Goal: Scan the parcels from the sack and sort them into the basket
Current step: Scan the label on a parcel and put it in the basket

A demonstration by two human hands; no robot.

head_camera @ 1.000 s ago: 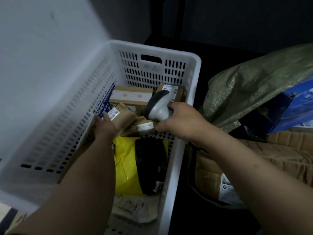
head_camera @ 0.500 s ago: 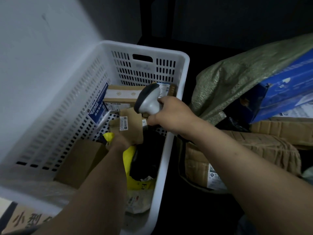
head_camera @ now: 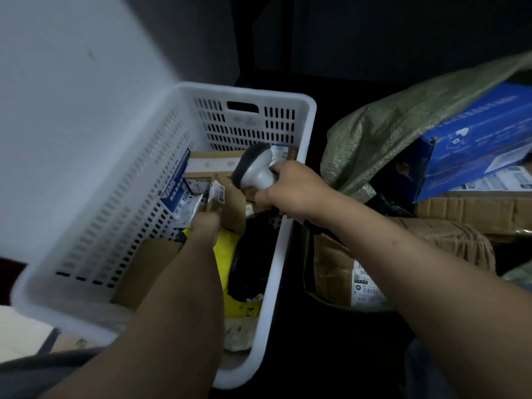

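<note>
Your left hand (head_camera: 205,226) is down inside the white basket (head_camera: 259,93), holding a small brown parcel (head_camera: 230,204) by its lower edge. It is tipped up so the white label faces the scanner (head_camera: 254,168), probably to get a read before you drop it. The left fingers are motion-blurred and partly behind the box. They look curled onto the cardboard, but how tightly, can't tell. Your right hand (head_camera: 290,191) hovers over the basket's right rim with the fingers wrapped fully round the scanner handle. The grey head angles down-left at the parcel, close but apart from it. Whether a finger sits on the trigger isn't visible. Scanning low over the basket makes sense, as the parcel can then go straight in. Already in the basket are a yellow bag (head_camera: 227,249) and a black bag (head_camera: 253,254) mid-floor, flat cartons toward the far wall, and a blue-labelled packet (head_camera: 176,189) leaning on the left wall. The green sack (head_camera: 403,131) lies just beside the basket on your right, mouth open. A blue box (head_camera: 475,145) and taped brown parcels (head_camera: 339,263) show inside it, so plenty looks left to sort. My call is scan step on this one parcel, release not yet done.
</note>
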